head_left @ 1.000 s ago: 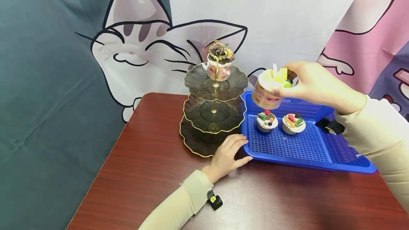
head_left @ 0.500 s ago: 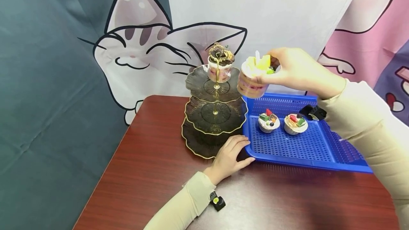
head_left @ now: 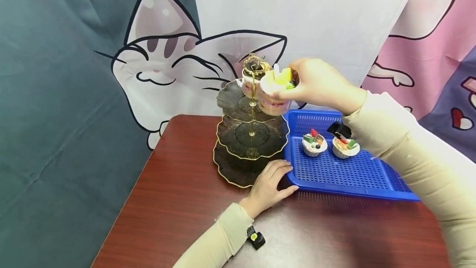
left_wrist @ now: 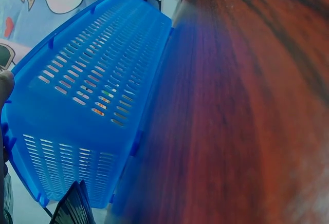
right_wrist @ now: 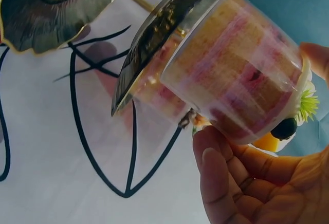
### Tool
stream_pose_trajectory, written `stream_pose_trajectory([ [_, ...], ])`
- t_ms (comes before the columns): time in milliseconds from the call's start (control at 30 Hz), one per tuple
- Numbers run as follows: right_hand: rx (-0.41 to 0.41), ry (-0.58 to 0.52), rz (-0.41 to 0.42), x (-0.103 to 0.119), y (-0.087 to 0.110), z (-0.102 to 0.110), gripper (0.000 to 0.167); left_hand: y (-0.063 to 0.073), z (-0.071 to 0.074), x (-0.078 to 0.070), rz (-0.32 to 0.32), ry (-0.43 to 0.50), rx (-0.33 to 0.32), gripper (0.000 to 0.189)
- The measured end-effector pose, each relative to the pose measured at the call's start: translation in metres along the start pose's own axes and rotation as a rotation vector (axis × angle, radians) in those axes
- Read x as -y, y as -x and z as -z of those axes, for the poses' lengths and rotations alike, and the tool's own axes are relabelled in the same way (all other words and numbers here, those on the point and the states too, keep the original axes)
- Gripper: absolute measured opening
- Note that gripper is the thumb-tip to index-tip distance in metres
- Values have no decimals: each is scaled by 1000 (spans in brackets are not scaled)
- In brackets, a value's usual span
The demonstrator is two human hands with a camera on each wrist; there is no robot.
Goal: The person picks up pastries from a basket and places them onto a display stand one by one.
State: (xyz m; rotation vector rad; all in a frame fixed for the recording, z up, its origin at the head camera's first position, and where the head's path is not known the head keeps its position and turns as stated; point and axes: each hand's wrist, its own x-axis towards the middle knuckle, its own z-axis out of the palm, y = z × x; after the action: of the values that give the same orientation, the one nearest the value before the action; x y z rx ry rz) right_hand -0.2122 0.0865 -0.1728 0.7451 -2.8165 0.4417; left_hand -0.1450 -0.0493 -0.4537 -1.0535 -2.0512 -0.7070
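My right hand (head_left: 320, 84) pinches a clear cup of layered cake (head_left: 273, 104), topped with yellow fruit, a dark berry and a green sprig. It hangs over the right part of the top plate of a three-tier cake stand (head_left: 231, 106), whose plates are dark with gold edges. The right wrist view shows the cup's pink and tan layers (right_wrist: 241, 75) between thumb and fingers. On that top plate stands another cake cup (head_left: 248, 88) with dark topping, partly hidden. My left hand (head_left: 267, 185) rests its fingers on the near left corner of a blue basket (head_left: 349, 192).
Two small fruit-topped cupcakes (head_left: 314, 146) sit inside the basket, one partly covered by the black right wrist camera (head_left: 339, 130). The basket stands right of the cake stand on a red-brown table (head_left: 178, 202). A cat-print cloth (head_left: 156, 65) hangs behind.
My right hand has carried the layered cake cup leftward from above the basket to the top plate of the stand. The left hand stays at the basket's corner.
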Motion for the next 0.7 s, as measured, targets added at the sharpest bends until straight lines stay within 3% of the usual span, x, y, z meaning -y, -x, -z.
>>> stream_pose_trajectory([
  [700, -30, -12, -29, 10, -13, -25, 40, 0, 0, 0, 4, -10, 10, 50],
])
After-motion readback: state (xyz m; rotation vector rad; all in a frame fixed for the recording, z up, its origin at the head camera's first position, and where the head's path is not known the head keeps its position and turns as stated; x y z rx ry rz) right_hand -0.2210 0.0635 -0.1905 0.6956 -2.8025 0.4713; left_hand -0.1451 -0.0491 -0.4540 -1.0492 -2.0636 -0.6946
